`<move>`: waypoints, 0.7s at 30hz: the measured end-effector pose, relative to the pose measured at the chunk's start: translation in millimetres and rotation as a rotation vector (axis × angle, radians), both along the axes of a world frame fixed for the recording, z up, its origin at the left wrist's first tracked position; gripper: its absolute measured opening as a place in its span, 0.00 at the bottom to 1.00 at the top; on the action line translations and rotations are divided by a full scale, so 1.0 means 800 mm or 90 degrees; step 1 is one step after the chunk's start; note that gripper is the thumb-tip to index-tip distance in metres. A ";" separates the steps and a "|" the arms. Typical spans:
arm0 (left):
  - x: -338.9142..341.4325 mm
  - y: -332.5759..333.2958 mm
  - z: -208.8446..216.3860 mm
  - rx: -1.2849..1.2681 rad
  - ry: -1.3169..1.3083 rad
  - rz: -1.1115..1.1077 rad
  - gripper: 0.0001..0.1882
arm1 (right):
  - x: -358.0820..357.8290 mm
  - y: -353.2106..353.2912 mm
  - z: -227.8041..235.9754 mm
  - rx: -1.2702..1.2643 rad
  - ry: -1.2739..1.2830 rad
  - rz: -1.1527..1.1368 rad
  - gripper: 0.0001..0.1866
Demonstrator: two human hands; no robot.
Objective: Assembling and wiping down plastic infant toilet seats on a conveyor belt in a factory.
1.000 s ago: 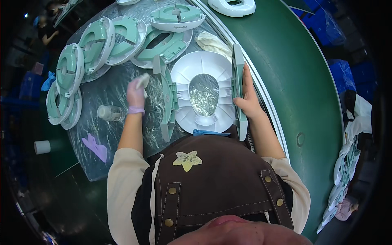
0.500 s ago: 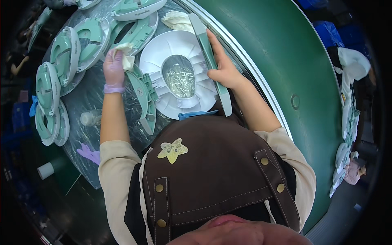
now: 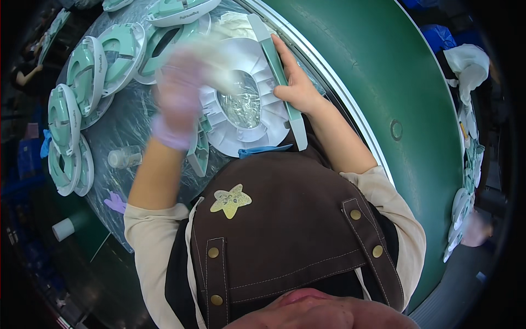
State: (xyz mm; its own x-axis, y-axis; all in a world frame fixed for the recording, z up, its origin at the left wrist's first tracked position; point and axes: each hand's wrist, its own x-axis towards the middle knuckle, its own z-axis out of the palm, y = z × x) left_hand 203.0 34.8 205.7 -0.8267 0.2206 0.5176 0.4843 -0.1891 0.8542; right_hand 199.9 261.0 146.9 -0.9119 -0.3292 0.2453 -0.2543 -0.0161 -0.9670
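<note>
My left hand [image 3: 178,90], in a thin pink-purple glove, is smeared by motion. A white cloth [image 3: 219,63] is held in it, over the far left part of a white oval plastic ring [image 3: 224,131]. This ring lies with its ribbed underside up. My bare right hand [image 3: 298,88] grips a long green-and-white plastic piece [image 3: 285,90] standing on edge along the ring's right side, fingers behind it and thumb in front. Partly hidden by my left arm, a curved green plastic piece [image 3: 200,153] lies left of the ring. Something blue [image 3: 263,149] lies at the ring's near edge.
Several green-and-white oval seats [image 3: 118,60] overlap along the table's left and far side. A clear bottle [image 3: 125,158] and a purple glove [image 3: 115,202] lie on the plastic-covered tabletop [image 3: 120,131]. Another white cloth [image 3: 238,26] sits beyond the ring. A green conveyor belt [image 3: 372,88] runs at right.
My left hand has swung right with the white cloth, from above the curved green piece to over the ring. My right hand and its piece have shifted slightly left.
</note>
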 end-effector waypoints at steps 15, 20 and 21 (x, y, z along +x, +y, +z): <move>0.035 0.041 0.017 -0.416 0.436 0.193 0.17 | 0.006 -0.005 -0.007 -0.101 -0.046 -0.015 0.48; 0.048 -0.094 0.028 -0.458 0.130 0.477 0.19 | -0.001 0.015 -0.021 -0.043 -0.053 -0.028 0.50; 0.059 -0.120 0.033 -0.670 0.044 0.545 0.21 | -0.001 0.006 -0.021 -0.048 -0.035 -0.030 0.50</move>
